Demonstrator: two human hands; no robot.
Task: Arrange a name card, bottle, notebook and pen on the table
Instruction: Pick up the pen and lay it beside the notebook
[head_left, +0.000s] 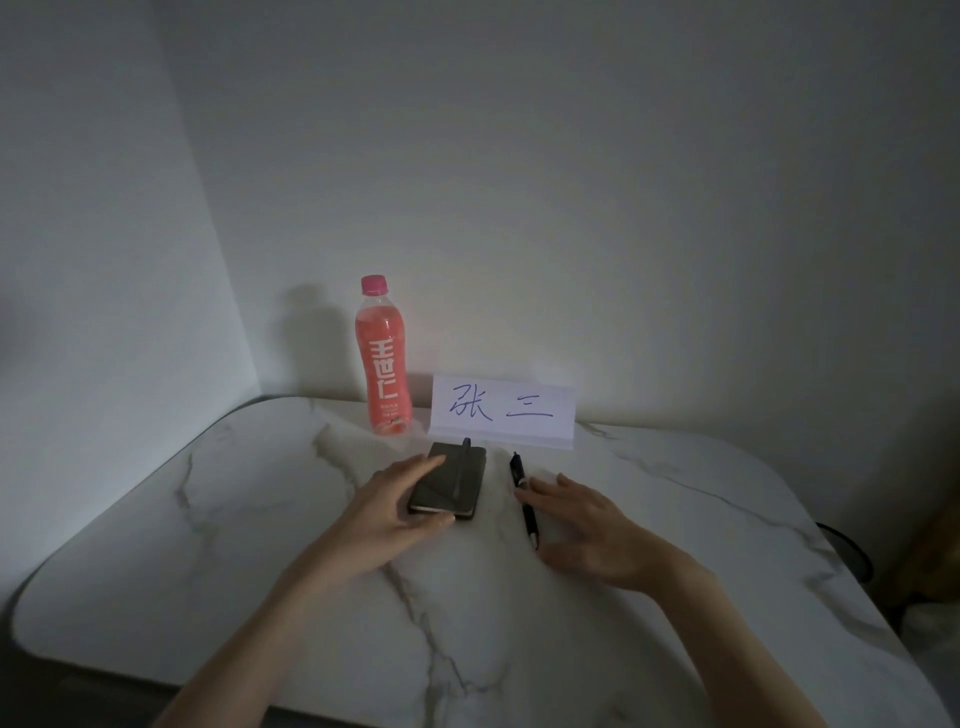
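Note:
A pink drink bottle (383, 358) stands upright at the back of the white marble table (208, 545), near the wall. Right of it stands a folded white name card (503, 411) with blue handwriting. In front lies a small dark notebook (457, 480) with an elastic band. My left hand (397, 514) grips the notebook's left side, fingers on its cover and thumb at its near edge. A black pen (523, 499) lies to the right of the notebook, pointing away from me. My right hand (587, 525) rests flat beside the pen, fingers spread, fingertips touching its barrel.
Grey walls meet in a corner behind the table on the left. The table's rounded edges run along the left and the front. A dark object (852, 551) sits beyond the table's right edge.

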